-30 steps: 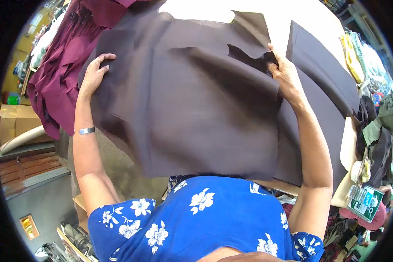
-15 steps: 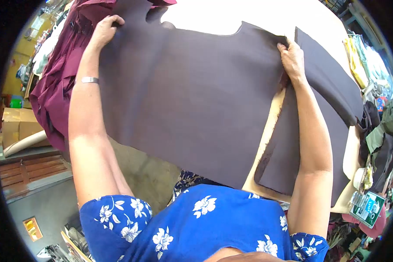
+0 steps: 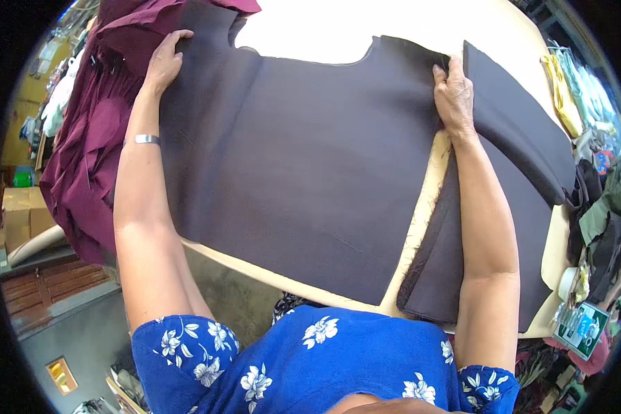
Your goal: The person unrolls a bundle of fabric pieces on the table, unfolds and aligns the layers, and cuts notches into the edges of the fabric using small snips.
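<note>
A large dark brown cut fabric panel [image 3: 310, 165] lies spread over the pale table, with curved notches cut along its far edge. At the panel's far left side, my left hand [image 3: 165, 63] is closed on the edge, its fingertips on the cloth and part of the grip hidden. My right hand [image 3: 454, 100] pinches the far right corner between thumb and fingers. Right of that hand and under my forearm lie more dark fabric pieces [image 3: 507, 186], one with a folded, curled edge. A frayed edge shows on the nearer piece.
Bunched maroon fabric [image 3: 83, 165] hangs over the table's left side. The pale tabletop [image 3: 310, 24] shows at the back and along the near edge. Yellow and white cloths [image 3: 566, 96] hang at right, above a green-and-white box [image 3: 581, 331]. A cardboard box [image 3: 27, 214] stands at left.
The panel has settled flatter and its near edge has drawn back from my body, baring a strip of tabletop. Both hands have come slightly lower, still at the panel's far edges.
</note>
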Action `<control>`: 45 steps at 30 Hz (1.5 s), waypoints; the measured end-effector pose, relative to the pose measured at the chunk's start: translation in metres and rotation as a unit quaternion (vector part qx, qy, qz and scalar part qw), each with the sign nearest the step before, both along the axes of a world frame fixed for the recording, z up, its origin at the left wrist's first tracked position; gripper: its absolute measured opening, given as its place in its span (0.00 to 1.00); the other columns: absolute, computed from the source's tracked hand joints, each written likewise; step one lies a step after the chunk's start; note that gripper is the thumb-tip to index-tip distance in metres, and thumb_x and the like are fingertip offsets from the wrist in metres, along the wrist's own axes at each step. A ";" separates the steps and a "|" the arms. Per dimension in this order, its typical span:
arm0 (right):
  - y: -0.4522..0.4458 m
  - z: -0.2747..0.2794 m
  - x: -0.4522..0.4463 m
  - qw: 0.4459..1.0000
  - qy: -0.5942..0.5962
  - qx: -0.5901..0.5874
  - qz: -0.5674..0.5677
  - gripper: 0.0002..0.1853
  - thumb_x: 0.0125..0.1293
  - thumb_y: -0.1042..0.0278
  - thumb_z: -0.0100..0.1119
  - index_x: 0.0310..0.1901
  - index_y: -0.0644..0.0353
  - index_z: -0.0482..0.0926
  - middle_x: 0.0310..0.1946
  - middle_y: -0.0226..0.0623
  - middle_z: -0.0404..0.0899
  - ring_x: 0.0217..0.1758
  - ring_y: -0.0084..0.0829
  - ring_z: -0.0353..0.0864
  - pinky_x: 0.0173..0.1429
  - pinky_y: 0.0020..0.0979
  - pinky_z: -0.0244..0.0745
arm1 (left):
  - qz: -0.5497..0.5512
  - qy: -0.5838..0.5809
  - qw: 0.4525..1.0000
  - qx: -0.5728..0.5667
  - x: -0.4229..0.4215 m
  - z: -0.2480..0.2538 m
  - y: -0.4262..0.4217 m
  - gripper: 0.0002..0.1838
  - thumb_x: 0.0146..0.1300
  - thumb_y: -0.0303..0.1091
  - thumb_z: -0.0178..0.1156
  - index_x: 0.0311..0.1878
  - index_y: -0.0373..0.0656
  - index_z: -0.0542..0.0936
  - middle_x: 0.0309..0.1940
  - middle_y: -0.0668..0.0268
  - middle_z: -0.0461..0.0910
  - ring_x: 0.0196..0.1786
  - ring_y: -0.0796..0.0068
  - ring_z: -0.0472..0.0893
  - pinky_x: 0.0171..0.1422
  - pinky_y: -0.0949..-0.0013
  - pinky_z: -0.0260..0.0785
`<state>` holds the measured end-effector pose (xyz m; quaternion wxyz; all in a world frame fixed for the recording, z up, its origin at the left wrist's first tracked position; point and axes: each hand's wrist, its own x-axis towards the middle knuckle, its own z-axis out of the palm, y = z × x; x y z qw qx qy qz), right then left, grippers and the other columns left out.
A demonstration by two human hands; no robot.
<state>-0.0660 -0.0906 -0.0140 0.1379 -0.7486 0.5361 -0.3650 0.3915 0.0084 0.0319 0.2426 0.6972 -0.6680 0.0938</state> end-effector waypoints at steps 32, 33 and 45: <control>0.089 0.082 -0.125 0.976 0.029 -0.140 0.164 0.10 0.56 0.74 0.52 0.41 0.58 0.74 0.32 0.42 0.79 0.35 0.43 0.79 0.40 0.39 0.74 | -0.693 0.593 0.321 0.255 -0.405 0.096 0.133 0.10 0.59 0.35 0.52 0.30 0.37 0.75 0.26 0.55 0.76 0.24 0.62 0.75 0.31 0.63 0.68; 0.102 0.077 -0.147 0.980 0.086 -0.115 0.140 0.11 0.56 0.74 0.52 0.42 0.59 0.74 0.35 0.41 0.79 0.38 0.41 0.79 0.42 0.38 0.73 | -0.702 0.583 0.308 0.267 -0.409 0.096 0.132 0.10 0.59 0.35 0.52 0.30 0.37 0.75 0.27 0.55 0.76 0.24 0.62 0.75 0.32 0.63 0.68; 0.116 0.007 -0.230 0.995 -0.092 -0.033 -0.030 0.11 0.61 0.76 0.50 0.46 0.59 0.72 0.34 0.38 0.80 0.40 0.33 0.80 0.45 0.30 0.74 | -0.585 -0.001 0.763 0.275 -0.496 0.034 0.036 0.13 0.59 0.37 0.54 0.45 0.43 0.74 0.45 0.61 0.75 0.51 0.60 0.73 0.56 0.60 0.63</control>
